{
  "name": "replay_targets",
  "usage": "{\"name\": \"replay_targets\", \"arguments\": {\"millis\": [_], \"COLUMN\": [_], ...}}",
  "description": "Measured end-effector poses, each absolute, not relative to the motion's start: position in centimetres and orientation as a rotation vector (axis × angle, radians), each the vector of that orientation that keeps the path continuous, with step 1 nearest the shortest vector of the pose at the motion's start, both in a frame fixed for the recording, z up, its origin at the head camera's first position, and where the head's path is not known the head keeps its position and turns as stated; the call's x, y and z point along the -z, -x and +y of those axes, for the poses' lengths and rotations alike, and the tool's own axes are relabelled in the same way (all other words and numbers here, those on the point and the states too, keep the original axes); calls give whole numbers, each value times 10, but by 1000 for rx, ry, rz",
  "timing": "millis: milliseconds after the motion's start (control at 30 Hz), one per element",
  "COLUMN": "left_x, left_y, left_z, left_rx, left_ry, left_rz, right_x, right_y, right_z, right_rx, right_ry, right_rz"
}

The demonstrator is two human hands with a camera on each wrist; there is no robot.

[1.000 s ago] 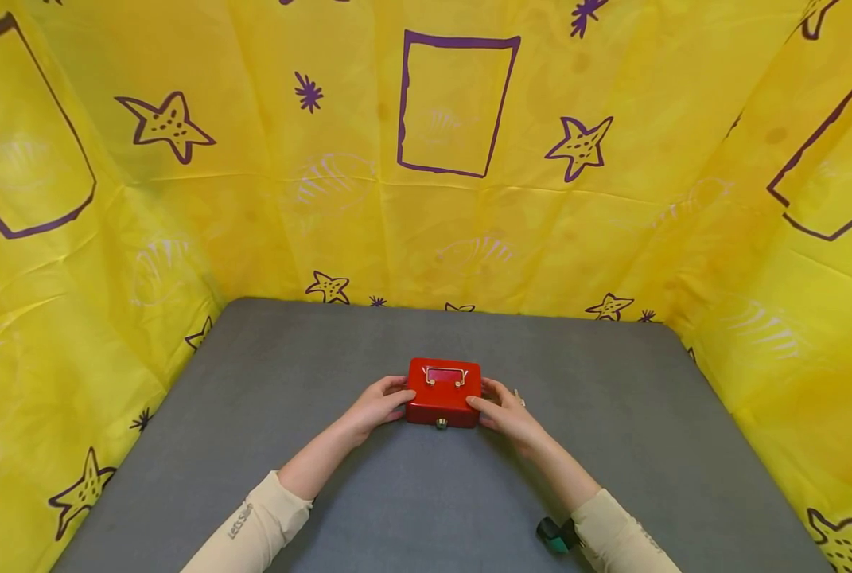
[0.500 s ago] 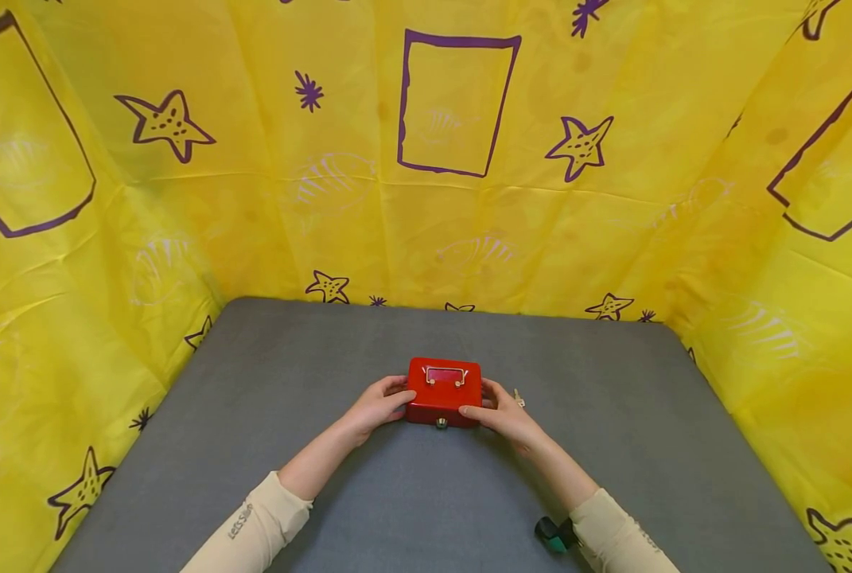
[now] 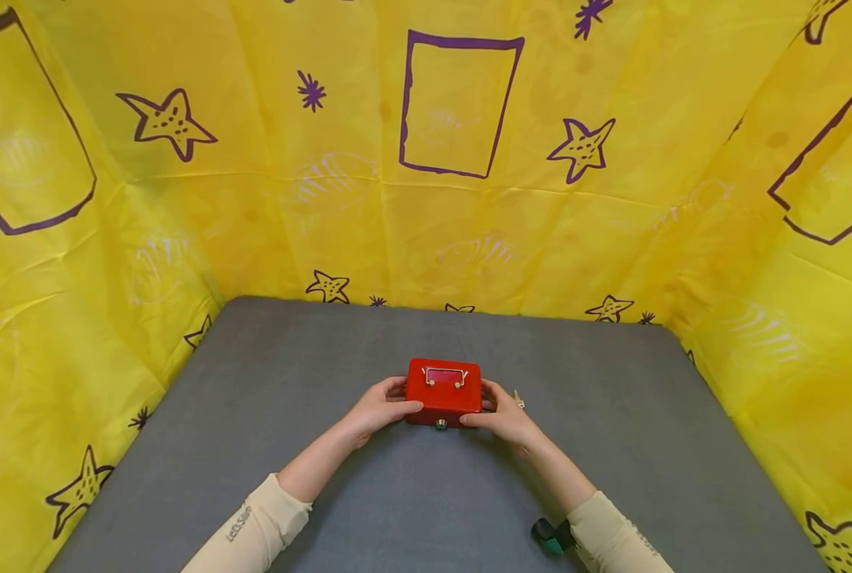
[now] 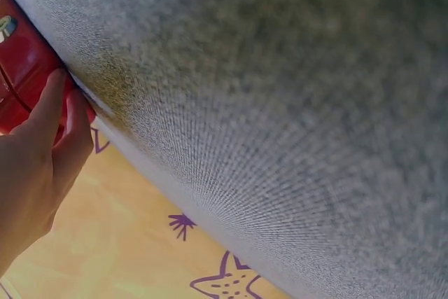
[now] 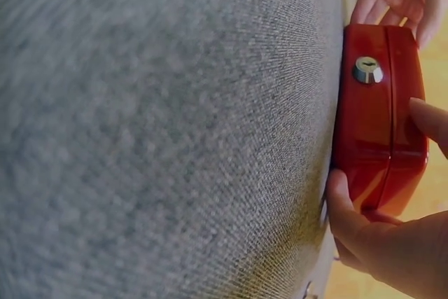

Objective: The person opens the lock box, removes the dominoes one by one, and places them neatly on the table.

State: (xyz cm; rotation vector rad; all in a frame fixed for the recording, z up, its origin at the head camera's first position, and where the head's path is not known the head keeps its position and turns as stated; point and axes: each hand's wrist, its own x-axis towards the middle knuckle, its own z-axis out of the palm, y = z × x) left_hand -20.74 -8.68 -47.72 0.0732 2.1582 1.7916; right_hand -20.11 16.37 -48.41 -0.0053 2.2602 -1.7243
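Note:
A red cash box (image 3: 443, 395) with a folding wire handle on its lid rests on the grey table, lid down. Its round silver key lock (image 5: 368, 70) faces the front. My left hand (image 3: 379, 410) grips the box's left end, thumb at the front corner. At the opposite end, my right hand (image 3: 509, 415) holds it with the thumb on the front face and the fingers around the side. The left wrist view shows two fingers of the left hand (image 4: 35, 159) against the red side, low by the table. Fingers behind the box are partly hidden.
Small keys (image 3: 519, 399) lie just right of my right hand on the grey table (image 3: 311, 342). A black and green object (image 3: 550, 537) sits by the right sleeve. Yellow patterned cloth (image 3: 325, 215) walls the table at the back and sides.
My left thumb has slid from the lid down to the front corner. The right thumb has also moved down and inward onto the front face. The box stays in place.

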Motion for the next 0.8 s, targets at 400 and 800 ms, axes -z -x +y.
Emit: {"name": "replay_targets", "arguments": {"millis": [400,800], "left_x": [475,474], "left_y": [200,193], "left_z": [-85,-87], "left_rx": [-1696,-1628], "left_ry": [-121,-196], "left_rz": [2309,2449], "right_x": [481,481], "right_y": [199,195], "right_z": [162,161], "right_rx": [1705,1705], "right_ry": [25,45], "right_rz": [2283,2301]}}
